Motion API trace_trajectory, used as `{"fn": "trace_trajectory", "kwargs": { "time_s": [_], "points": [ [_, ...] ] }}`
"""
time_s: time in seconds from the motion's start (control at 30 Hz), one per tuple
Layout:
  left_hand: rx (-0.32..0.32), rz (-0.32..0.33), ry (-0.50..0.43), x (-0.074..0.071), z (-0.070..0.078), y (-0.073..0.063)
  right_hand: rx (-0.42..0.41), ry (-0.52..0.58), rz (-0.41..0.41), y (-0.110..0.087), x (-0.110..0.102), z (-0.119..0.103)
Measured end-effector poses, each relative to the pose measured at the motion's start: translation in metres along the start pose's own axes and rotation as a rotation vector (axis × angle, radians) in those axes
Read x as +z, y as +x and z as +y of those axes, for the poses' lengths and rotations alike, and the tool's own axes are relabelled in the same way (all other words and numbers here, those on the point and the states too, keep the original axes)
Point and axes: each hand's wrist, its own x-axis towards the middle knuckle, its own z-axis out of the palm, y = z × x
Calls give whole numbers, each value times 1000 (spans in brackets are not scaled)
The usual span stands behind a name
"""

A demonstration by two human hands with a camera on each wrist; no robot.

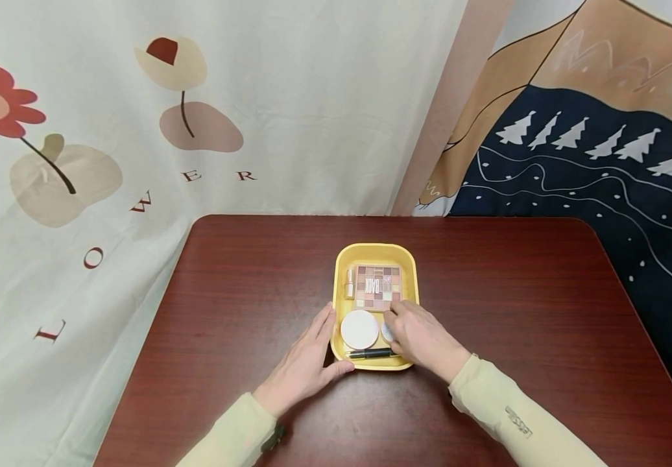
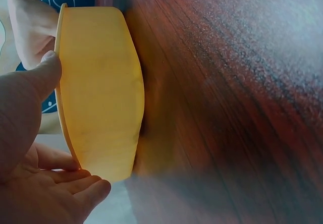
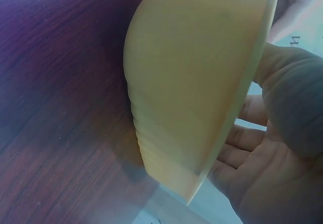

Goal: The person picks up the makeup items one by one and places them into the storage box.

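A yellow tray point(image 1: 375, 249) stands on the table. My left hand point(image 1: 307, 357) rests against its left side, fingers extended along the wall and thumb at the front rim; the left wrist view shows thumb and fingertips touching the tray's wall and rim point(image 2: 101, 93). Reaching in over the right side, my right hand point(image 1: 420, 334) has its fingers bent around a small round pale item point(image 1: 387, 332), partly hidden by the hand. In the right wrist view the tray wall point(image 3: 197, 82) hides those fingertips. Beside the item lie a round white compact point(image 1: 360, 329) and a black pen-like tube point(image 1: 371, 353).
At the tray's far end lie an eyeshadow palette point(image 1: 378, 287) and a small lipstick-like tube point(image 1: 350, 283). The tray sits near the middle of a dark red wooden table point(image 1: 242, 292). Printed curtains point(image 1: 312, 97) hang behind the table and along its sides.
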Motion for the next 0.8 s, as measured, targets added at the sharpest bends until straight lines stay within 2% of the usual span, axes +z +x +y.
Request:
{"fn": "trace_trajectory", "kwargs": {
  "time_s": [0.2,0.43,0.63,0.8],
  "points": [
    [-11,-11,35,-1,-1,0,-9,31,47,-3,-4,1],
    [17,-14,44,-3,-4,0,-23,74,113,-10,-8,4],
    [69,3,81,-10,-10,1,-29,117,168,-17,-11,9],
    [67,-4,103,-19,-16,2,-13,135,176,-23,-15,14]
  ]
}}
